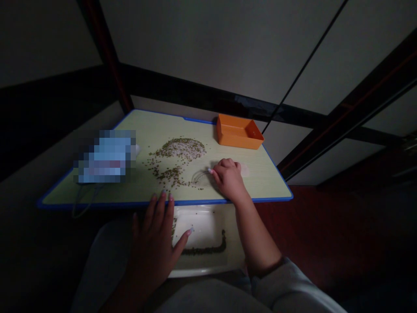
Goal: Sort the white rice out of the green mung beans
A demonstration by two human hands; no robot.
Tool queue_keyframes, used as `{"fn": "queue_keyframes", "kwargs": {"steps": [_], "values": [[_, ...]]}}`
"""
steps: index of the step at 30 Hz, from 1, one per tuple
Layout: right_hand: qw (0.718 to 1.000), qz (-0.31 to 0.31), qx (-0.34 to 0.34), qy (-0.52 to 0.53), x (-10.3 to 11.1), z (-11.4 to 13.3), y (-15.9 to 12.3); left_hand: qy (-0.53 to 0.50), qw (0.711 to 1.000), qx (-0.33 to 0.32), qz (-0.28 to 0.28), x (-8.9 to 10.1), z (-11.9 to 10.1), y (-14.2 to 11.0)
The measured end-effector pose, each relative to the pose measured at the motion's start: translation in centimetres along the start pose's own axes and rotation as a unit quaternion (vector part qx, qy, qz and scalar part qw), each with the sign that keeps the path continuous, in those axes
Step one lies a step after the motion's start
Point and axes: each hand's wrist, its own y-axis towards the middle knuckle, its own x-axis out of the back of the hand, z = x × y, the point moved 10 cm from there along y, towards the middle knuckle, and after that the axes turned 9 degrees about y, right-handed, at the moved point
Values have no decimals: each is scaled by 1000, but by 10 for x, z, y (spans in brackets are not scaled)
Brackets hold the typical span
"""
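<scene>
On the pale table top (pixel 208 130), a pile of small green-brown and pale grains (pixel 182 148) thins out toward the near edge. My right hand (pixel 228 178) is closed to the right of the pile, with its fingers curled. From under it a thin looped wire tool, whisk-like (pixel 200 174), reaches left toward the scattered grains; its grip is hidden. My left hand (pixel 156 234) is open with fingers spread, fingertips near the table's front edge. It covers the left part of a white tub (pixel 203 271) below that edge. Dark grains (pixel 205 251) line the tub's near and right inner sides.
An orange box (pixel 244 138) stands at the table's back right. A pixelated light-blue item (pixel 106 158) lies at the left, with a thin cord loop (pixel 78 204) hanging over the front edge. Pale panels (pixel 202 48) rise behind the table. Dark red floor (pixel 325 234) shows at right.
</scene>
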Motion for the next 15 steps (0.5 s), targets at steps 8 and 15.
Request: {"fn": "queue_keyframes", "kwargs": {"steps": [8,15], "values": [[1000,5,7,4,-2,5,1,2,1000,-3,-1,0,-2,1],[1000,12,8,-5,-4,8,1,4,1000,-2,-10,2,-2,1]]}}
